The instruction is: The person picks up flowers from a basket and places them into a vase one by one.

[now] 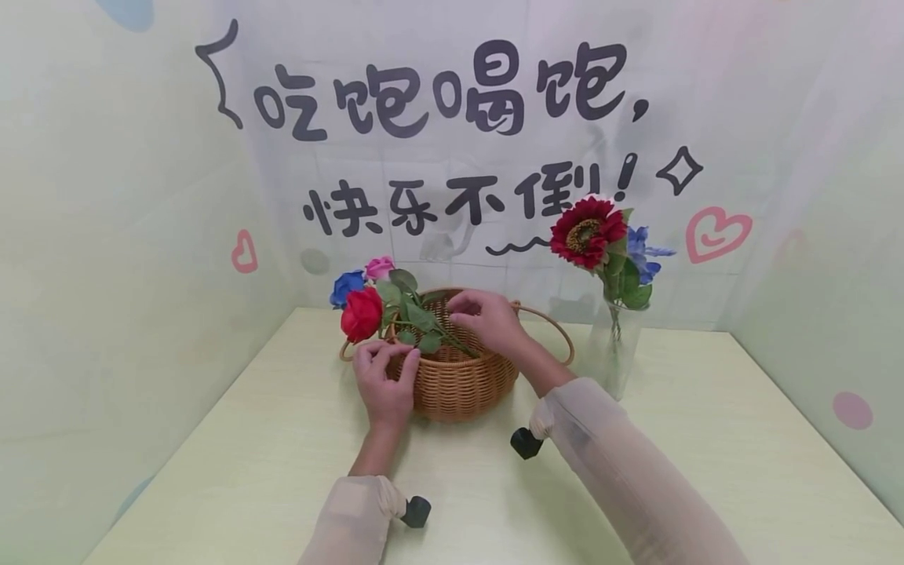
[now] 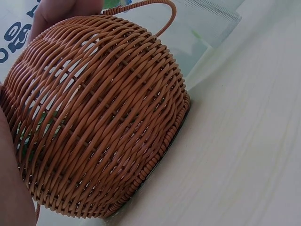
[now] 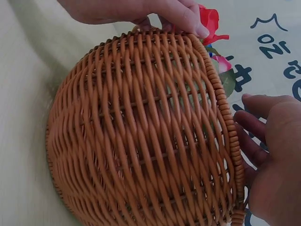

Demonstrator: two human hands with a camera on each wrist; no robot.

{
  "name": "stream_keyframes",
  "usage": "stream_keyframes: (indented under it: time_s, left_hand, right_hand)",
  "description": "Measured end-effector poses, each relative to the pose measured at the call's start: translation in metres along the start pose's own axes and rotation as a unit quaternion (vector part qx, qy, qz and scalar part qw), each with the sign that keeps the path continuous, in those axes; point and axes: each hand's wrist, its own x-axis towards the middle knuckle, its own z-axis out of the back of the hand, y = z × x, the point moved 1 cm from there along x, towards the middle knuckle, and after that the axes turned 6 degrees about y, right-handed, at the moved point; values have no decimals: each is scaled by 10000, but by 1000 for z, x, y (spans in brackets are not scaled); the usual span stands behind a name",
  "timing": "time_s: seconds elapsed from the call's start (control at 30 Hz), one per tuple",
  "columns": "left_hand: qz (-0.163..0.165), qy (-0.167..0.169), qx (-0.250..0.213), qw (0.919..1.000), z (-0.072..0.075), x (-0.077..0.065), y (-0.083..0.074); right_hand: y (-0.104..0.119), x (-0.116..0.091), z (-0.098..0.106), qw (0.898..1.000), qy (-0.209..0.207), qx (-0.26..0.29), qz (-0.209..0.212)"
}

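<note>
A brown wicker basket (image 1: 462, 392) with looped handles stands on the table. My left hand (image 1: 384, 384) grips its near left rim, thumb at the edge, as the right wrist view also shows. Artificial roses lean over the left rim: a red rose (image 1: 362, 314), a blue rose (image 1: 347, 289) and a pink rose (image 1: 380, 268). Their green stems (image 1: 448, 336) slant down into the basket, toward the right. Above the right part of the basket's opening is my right hand (image 1: 490, 320), fingers loosely bent, thumb and fingers apart and nothing between them in the right wrist view (image 3: 277, 146).
Right of the basket stands a clear vase (image 1: 621, 369) holding a dark red sunflower-like bloom (image 1: 588, 234) and a blue flower (image 1: 644, 255). Its rim is close to the basket's right handle (image 1: 565, 337). Printed cloth walls (image 1: 452, 157) enclose the pale table (image 1: 268, 439).
</note>
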Motion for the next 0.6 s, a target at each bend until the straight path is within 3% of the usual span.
stream_keyframes:
  time_s: [0.6]
  left_hand:
    - [-3, 9, 85, 10000, 1, 0, 0]
  right_hand:
    - [13, 21, -20, 9958, 371, 797, -237]
